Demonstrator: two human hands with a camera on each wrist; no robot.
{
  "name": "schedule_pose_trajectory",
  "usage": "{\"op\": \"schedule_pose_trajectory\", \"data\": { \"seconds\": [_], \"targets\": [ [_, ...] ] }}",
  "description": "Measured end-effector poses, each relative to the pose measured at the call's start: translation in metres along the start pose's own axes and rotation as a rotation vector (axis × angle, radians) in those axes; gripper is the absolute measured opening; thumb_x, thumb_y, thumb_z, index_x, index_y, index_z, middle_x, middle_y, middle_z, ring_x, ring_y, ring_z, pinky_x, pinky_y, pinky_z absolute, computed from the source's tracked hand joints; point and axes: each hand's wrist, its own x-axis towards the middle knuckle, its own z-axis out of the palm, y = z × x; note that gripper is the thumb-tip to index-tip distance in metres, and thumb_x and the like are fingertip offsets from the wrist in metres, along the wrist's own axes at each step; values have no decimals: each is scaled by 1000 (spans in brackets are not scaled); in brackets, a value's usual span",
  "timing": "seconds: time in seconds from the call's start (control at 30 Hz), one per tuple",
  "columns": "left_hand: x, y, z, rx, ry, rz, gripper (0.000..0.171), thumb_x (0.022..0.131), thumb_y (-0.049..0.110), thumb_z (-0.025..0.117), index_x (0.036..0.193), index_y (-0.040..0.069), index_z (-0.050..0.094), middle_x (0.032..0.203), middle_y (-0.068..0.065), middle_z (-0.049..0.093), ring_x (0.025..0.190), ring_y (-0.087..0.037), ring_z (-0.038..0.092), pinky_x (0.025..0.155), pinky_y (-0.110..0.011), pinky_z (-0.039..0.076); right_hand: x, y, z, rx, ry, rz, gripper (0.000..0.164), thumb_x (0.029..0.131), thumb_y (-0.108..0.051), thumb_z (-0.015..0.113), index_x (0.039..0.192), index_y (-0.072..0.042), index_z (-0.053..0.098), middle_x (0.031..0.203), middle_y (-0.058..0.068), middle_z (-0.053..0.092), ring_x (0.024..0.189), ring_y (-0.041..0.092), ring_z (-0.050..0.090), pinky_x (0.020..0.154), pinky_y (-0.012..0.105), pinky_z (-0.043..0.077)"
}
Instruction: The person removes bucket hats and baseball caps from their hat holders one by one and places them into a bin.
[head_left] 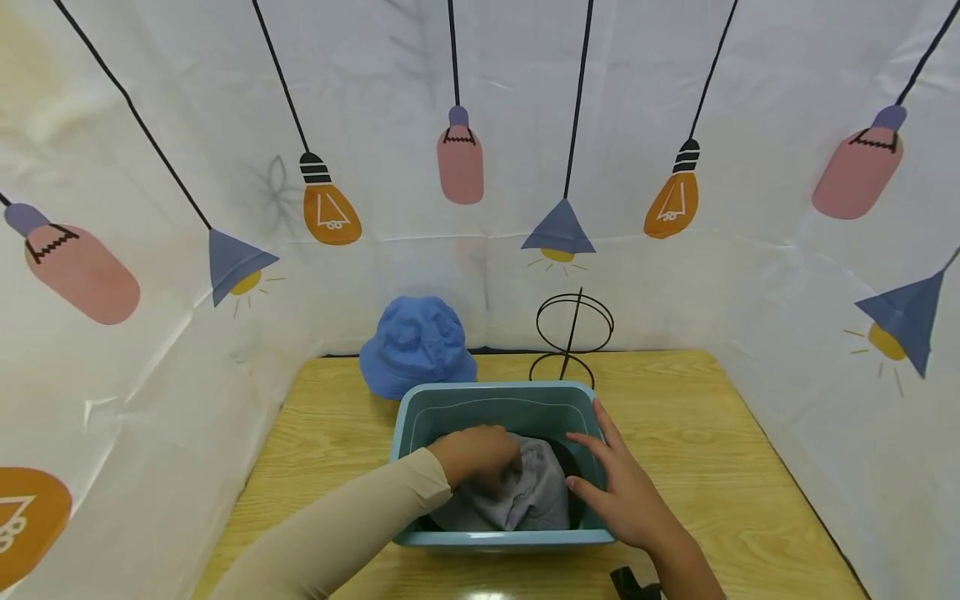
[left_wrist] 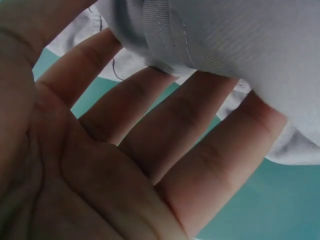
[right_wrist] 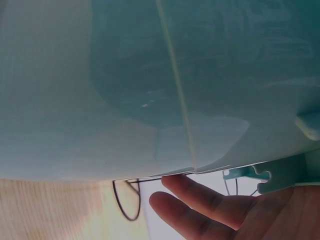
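A blue-green plastic bin holds a grey cloth hat, with something black showing along its right side. My left hand reaches down into the bin and grips the grey hat. In the left wrist view, the fingers go under the hat's stitched fabric, and the thumb lies at the upper left. My right hand holds the bin's right rim, with the thumb inside. Seen from the right wrist, two fingers show beyond the bin wall.
A blue bucket hat sits behind the bin on the left of the wooden table. Behind the bin's right side stands a black wire stand. White sheeting printed with lamps encloses the back and sides. A black object is by my right wrist.
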Motion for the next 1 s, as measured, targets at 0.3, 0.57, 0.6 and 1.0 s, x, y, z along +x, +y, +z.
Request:
{"op": "schedule_pose_trajectory", "data": {
  "seconds": [0.3, 0.57, 0.6, 1.0],
  "targets": [
    [2, 1, 2, -5, -17, -25, 44, 80, 27, 90, 121, 33, 77, 113, 16, 73, 104, -9, 59, 89, -30, 53, 0, -2, 0, -7, 0, -14, 52, 98, -37, 71, 147, -30, 56, 176, 4, 0, 157, 45, 18, 106, 74, 38],
    [1, 3, 4, 98, -5, 29, 44, 81, 32, 88, 123, 32, 77, 111, 15, 74, 104, -7, 64, 95, -26, 51, 0, 1, 0, 6, 6, -13, 52, 97, -37, 73, 146, -31, 56, 176, 2, -1, 158, 43, 18, 107, 74, 38],
    [1, 3, 4, 103, -3, 32, 44, 81, 32, 88, 123, 33, 76, 112, 15, 74, 104, -7, 64, 94, -26, 52, 0, 1, 0, 8, 5, -12, 52, 97, -37, 73, 146, -31, 56, 176, 2, -1, 158, 43, 18, 107, 74, 38],
    [6, -1, 10, 102, -43, 98, 51, 85, 31, 87, 131, 25, 68, 114, 11, 71, 103, -6, 64, 89, -24, 53, -2, -3, 0, 12, 2, -4, 51, 98, -37, 72, 146, -31, 57, 176, 2, 0, 157, 45, 18, 106, 75, 37]
  ]
}}
